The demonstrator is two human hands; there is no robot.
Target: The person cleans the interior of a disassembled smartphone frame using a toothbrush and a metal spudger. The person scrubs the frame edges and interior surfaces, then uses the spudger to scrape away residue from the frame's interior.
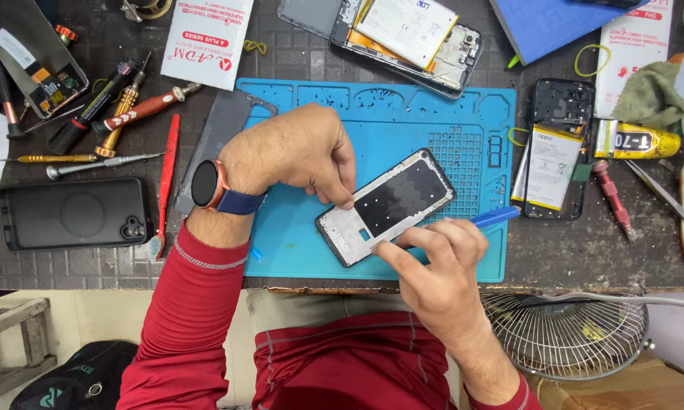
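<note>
Dark tiled bench [585,258], blue rubber repair mat [312,250] at its front edge, grey rectangular phone frame [387,205] tilted on the mat's middle, left hand [296,152] fingertips pressing the frame's upper-left edge, right hand [433,266] below it clamped on a blue plastic pry tool [494,217]

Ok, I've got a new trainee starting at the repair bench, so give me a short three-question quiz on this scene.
1. True or false: the left hand presses on the phone frame.
2. What does the right hand hold? A) tweezers B) blue plastic pry tool C) glue tube
3. What colour is the work mat under the frame?

Key: 1 true. 2 B, the blue pry tool. 3 blue.
</note>
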